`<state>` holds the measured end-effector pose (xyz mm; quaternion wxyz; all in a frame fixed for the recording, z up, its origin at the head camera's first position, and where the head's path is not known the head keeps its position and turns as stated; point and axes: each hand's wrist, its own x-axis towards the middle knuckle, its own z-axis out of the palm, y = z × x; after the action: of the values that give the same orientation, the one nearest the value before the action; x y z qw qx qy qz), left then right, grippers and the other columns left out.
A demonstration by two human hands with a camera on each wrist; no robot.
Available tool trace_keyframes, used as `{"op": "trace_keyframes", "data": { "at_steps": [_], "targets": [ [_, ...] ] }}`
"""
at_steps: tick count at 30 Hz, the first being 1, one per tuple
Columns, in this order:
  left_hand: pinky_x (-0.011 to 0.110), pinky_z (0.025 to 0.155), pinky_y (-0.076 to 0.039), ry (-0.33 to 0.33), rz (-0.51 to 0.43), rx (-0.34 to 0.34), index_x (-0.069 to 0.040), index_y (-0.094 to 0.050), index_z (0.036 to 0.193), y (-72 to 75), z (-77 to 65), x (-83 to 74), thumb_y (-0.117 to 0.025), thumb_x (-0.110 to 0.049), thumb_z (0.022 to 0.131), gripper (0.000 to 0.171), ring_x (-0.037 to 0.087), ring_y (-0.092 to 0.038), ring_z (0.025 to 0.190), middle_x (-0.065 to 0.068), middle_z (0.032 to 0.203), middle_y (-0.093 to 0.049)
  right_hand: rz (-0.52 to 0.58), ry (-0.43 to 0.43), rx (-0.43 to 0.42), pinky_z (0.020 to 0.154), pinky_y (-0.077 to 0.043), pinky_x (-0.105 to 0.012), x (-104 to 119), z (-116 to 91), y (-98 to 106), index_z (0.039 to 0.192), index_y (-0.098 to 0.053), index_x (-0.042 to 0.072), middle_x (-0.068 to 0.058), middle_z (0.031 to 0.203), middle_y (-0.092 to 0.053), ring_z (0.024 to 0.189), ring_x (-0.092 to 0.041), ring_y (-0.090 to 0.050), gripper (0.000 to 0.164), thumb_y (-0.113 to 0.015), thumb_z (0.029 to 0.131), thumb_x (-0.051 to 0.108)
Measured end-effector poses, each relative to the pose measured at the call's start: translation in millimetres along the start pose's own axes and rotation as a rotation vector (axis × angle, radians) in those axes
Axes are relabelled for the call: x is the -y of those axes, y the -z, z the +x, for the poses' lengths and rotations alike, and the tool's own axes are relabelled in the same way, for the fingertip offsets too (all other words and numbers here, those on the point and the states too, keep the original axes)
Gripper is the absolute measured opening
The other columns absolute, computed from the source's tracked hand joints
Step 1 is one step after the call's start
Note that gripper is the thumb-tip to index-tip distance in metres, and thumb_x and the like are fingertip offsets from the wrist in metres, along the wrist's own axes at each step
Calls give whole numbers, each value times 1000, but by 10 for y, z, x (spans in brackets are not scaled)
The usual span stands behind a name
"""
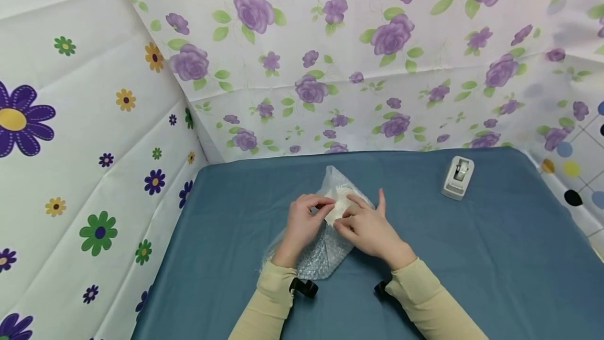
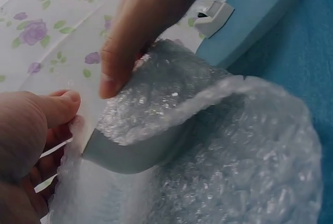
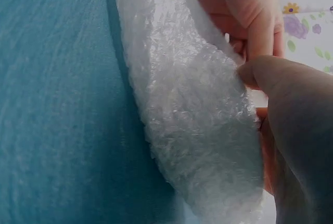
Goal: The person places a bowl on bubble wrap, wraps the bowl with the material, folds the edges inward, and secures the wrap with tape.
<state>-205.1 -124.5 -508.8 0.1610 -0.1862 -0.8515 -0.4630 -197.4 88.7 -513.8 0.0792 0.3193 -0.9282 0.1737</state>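
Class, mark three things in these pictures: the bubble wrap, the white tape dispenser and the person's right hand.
Bubble wrap (image 3: 192, 99): right wrist view, middle of its bubbled sheet.
White tape dispenser (image 1: 457, 178): head view, middle of its upper side.
Right hand (image 1: 371, 230): head view, back of the hand.

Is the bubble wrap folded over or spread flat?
Folded over: in the left wrist view, the bubble wrap doubles back, its upper flap covering part of a pale curved object.
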Motion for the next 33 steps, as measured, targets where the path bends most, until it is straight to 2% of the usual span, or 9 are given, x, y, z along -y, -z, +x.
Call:
{"op": "trace_keyframes", "data": {
  "at_steps": [11,21,33],
  "targets": [
    [30,68,-47,2,40,36,-15,-87,106,-47,10,-29,-79,-20,100,11,23,-63,81,-3,94,-79,10,-11,33,114,12,-83,-17,-5,56,92,-84,33,15,101,-80,157,-31,-37,25,-67,108,42],
    [28,67,-49,-30,52,58,-12,-87,105,-98,3,-91,-78,-19,101,12,22,-64,81,-1,98,-80,14,-10,42,114,1,-86,-27,10,45,94,-85,34,19,97,-79,158,-28,-35,28,-64,109,43],
    [27,66,-50,-1,58,72,-14,-86,106,-126,-19,-38,-78,-19,101,11,19,-63,82,-3,96,-80,62,-18,72,115,4,-85,-52,-2,65,97,-86,31,16,100,-79,158,-30,-34,28,-64,109,44]
  ]
}}
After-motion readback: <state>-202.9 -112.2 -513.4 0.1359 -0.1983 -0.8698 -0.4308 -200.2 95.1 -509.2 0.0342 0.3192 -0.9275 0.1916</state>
